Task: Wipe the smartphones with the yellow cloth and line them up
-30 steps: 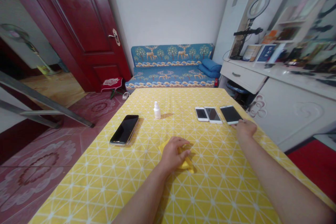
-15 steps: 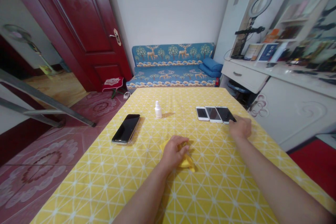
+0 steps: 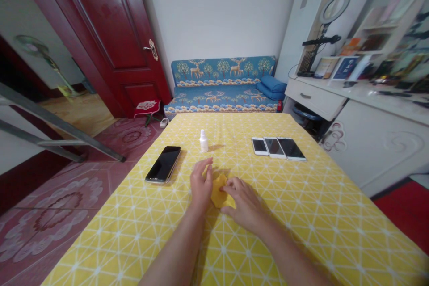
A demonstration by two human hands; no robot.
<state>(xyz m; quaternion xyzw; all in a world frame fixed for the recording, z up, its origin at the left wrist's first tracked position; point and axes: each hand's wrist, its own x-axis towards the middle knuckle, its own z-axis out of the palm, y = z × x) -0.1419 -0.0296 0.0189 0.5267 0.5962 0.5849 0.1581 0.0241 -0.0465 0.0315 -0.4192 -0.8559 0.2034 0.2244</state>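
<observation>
While both hands meet at the middle of the yellow-clothed desk [image 3: 301, 214], the left hand [image 3: 200, 184] lies half open against the small folded yellow cloth [image 3: 219, 191] and the right hand [image 3: 244, 203] pinches its edge, as if steadying it.

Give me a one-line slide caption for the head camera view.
Both hands, left hand and right hand, meet on a yellow cloth atop the yellow-clothed table, phones and a small bottle beyond.

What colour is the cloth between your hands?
Yellow cloth, plain, seen in the head view.
</observation>
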